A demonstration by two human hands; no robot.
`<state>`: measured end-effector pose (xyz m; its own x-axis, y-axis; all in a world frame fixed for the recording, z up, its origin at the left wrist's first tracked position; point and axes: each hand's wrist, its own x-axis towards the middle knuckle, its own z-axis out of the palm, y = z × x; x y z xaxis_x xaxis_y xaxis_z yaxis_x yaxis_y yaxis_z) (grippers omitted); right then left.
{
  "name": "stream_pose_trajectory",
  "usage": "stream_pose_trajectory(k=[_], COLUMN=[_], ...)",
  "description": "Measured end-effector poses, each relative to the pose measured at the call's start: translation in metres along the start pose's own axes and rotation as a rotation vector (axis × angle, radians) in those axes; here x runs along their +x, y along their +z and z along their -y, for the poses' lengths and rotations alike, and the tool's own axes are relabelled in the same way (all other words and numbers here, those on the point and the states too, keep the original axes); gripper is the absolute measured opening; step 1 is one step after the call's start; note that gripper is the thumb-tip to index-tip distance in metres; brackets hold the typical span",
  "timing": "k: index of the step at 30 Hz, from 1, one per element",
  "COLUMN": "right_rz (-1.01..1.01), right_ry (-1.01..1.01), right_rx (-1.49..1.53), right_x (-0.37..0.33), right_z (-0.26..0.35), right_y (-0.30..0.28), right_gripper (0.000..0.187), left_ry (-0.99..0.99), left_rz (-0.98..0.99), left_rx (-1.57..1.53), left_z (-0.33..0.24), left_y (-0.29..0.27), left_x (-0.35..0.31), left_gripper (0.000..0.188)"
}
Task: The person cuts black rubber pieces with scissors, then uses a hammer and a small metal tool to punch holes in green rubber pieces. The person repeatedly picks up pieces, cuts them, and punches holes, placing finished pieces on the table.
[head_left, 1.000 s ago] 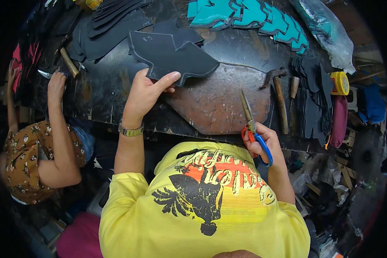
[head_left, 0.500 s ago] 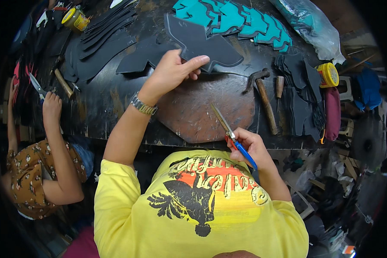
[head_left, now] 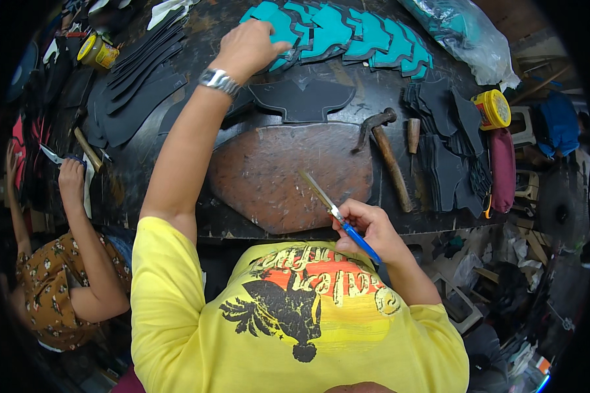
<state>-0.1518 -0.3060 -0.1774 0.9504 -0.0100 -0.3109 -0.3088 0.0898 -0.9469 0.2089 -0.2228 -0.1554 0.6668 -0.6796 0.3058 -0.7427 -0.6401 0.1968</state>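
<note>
My left hand (head_left: 249, 49) reaches over the left end of an overlapping row of teal pieces with dark edges (head_left: 331, 33). Its thumb stands apart from the fingers, whose tips are partly hidden; I see nothing held. Near the table's front edge, my right hand (head_left: 370, 229) grips scissors (head_left: 354, 239) by their blue handle, the blades together and pointing up and left over a brown board (head_left: 288, 177). Beyond that board lies a flat dark cut piece (head_left: 301, 99), with another dark piece (head_left: 239, 108) partly hidden by my left forearm.
Right of the board lie a hammer (head_left: 393, 164), a wooden-handled awl (head_left: 413, 137) and dark stacked pieces (head_left: 442, 167). A yellow-lidded jar (head_left: 491, 109) and a plastic bag (head_left: 472, 39) are farther right. At left, a co-worker (head_left: 72, 281) holds scissors beside more dark pieces (head_left: 137, 111).
My left hand has let go of the dark piece, which now lies flat beyond the board, and has moved up to the teal pieces. My right hand still holds the scissors.
</note>
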Motion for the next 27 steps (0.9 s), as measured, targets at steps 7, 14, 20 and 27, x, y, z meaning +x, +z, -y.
stream_pose_trajectory(k=[7,14,20,27], right_rz=[-0.001,-0.006,-0.080,-0.208], right_ry=[-0.059,-0.083,-0.026,-0.254], right_rx=[-0.010,0.036,0.257,0.567], right_x=[0.000,0.003,0.021,0.153], right_z=[-0.003,0.001,0.024,0.074], right_y=[-0.003,0.002,-0.014,-0.056], right_gripper=[0.043,0.037,0.030,0.040], left_ry=[-0.142,-0.046,-0.182,-0.469], left_rz=[0.134,0.004,0.115,0.328], left_rx=[0.197,-0.084,-0.398,-1.291], left_z=[0.017,0.014,0.033,0.044], left_y=[0.040,0.042,0.045,0.034], left_x=[0.016,0.006,0.016,0.023], left_gripper=[0.065,0.053,0.060,0.041])
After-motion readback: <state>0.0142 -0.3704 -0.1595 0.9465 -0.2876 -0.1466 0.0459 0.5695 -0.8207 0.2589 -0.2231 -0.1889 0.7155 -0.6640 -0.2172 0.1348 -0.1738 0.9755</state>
